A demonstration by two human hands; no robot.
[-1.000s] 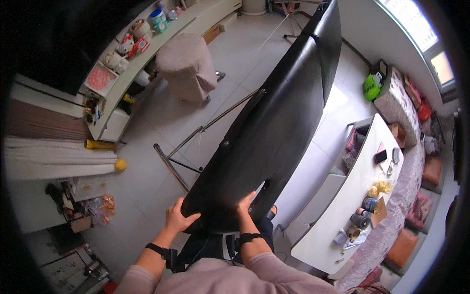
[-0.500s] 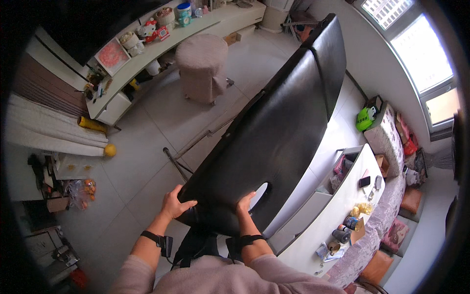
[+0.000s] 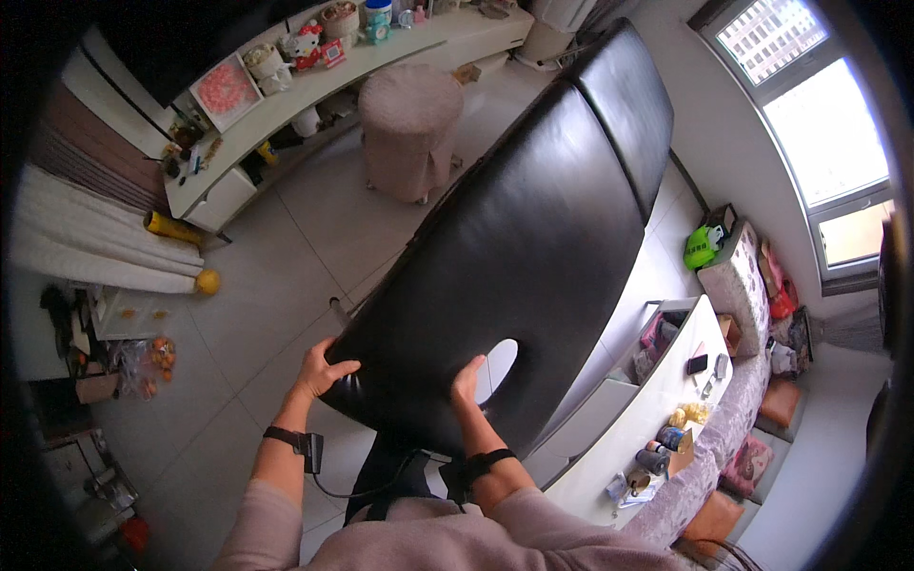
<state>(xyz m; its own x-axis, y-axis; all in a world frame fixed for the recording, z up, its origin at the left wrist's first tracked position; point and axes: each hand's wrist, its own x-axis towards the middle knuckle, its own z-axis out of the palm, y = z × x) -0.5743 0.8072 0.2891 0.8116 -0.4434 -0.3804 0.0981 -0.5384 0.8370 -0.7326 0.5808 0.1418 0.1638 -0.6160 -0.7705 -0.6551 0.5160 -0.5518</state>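
Observation:
A long black padded massage bed [image 3: 514, 257] with an oval face hole [image 3: 500, 366] stretches from in front of me toward the far right. My left hand [image 3: 321, 369] grips its near left corner, thumb on top and fingers out of sight beneath the edge. My right hand [image 3: 466, 381] holds the padding at the left rim of the hole, thumb on top, its other fingers hidden. A seam crosses the bed near its far end. One metal leg [image 3: 338, 309] shows just past the left edge.
A cloth-covered round stool [image 3: 409, 133] stands beyond the bed's left side. Along the back runs a low white cabinet [image 3: 314, 100] with ornaments. To the right are a white table [image 3: 657, 400] holding cups and a phone, and a sofa [image 3: 733, 381]. A curtain [image 3: 105, 228] hangs at left.
The bed's top has turned to face further upward, so the hole looks wider and the metal frame at left is mostly hidden. Both hands have kept their hold, the left shifting slightly left.

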